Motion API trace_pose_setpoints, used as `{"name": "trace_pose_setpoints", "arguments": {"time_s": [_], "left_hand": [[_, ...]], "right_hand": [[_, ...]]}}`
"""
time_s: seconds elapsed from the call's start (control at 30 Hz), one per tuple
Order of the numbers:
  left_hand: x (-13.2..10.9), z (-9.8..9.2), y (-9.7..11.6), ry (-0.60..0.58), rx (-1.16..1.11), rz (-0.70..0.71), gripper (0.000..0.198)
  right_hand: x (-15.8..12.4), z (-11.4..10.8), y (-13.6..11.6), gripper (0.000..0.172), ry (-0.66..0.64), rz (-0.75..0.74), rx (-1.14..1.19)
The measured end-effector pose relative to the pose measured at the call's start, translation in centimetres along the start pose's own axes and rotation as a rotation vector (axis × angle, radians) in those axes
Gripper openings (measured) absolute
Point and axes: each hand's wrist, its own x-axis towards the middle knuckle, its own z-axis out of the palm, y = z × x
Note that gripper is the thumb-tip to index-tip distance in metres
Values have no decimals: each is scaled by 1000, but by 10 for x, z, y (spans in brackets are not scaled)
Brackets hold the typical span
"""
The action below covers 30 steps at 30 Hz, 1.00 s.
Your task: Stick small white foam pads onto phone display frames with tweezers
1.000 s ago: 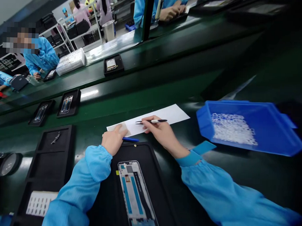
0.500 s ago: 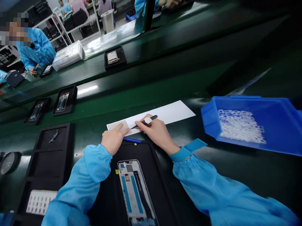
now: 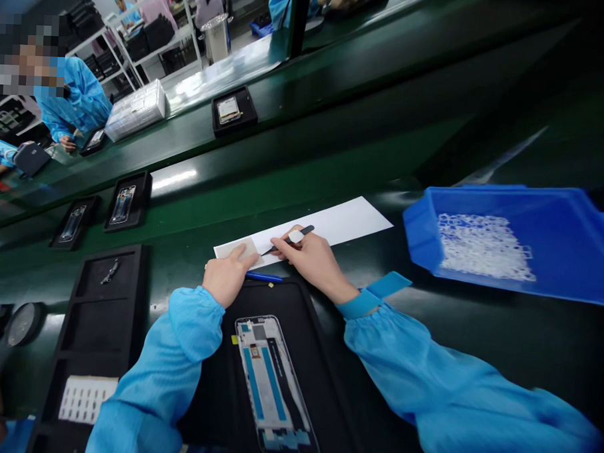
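My right hand (image 3: 314,259) is closed round black tweezers (image 3: 306,231) with a white piece on the shaft. Their tip points down-left to the edge of a small beige sheet (image 3: 252,246) on a long white paper strip (image 3: 353,222). My left hand (image 3: 228,275) presses on the beige sheet, thumb and forefinger apart, other fingers partly hidden. Just below the strip lies a blue pen (image 3: 264,277). Nearer to me, a phone frame (image 3: 269,379) with two blue strips rests on a black mat (image 3: 325,388).
To the right stands a blue bin (image 3: 564,251) holding many small white pieces. A black compartment tray (image 3: 97,328) with a white label sheet (image 3: 88,399) lies left. Small black trays (image 3: 127,202) with phone frames sit on the green line. A co-worker (image 3: 75,90) sits across.
Both hands stay nearly in place over the beige sheet, with the tweezers still at its edge. The small black tray at the back has shifted slightly right and up.
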Motion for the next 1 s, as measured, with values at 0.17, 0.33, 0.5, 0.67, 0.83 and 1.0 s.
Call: {"name": "trace_pose_setpoints", "arguments": {"time_s": [0.17, 0.33, 0.5, 0.67, 0.83, 1.0], "left_hand": [[-1, -2, 1, 5, -17, -5, 50], [-6, -2, -5, 47, -124, -28, 53], [-28, -4, -11, 320, -469, -150, 33], [-44, -2, -4, -73, -647, 12, 26], [-43, 5, -2, -197, -636, 60, 24], [-40, 5, -3, -216, -588, 74, 26]], "right_hand": [[5, 0, 4, 31, 28, 14, 128], [-20, -11, 2, 51, 157, 37, 280], [-89, -17, -7, 45, 139, 34, 216], [-127, -5, -11, 38, 60, -71, -60], [-124, 4, -8, 33, 10, -42, -124], [-121, 7, -7, 32, 32, -30, -160]]}}
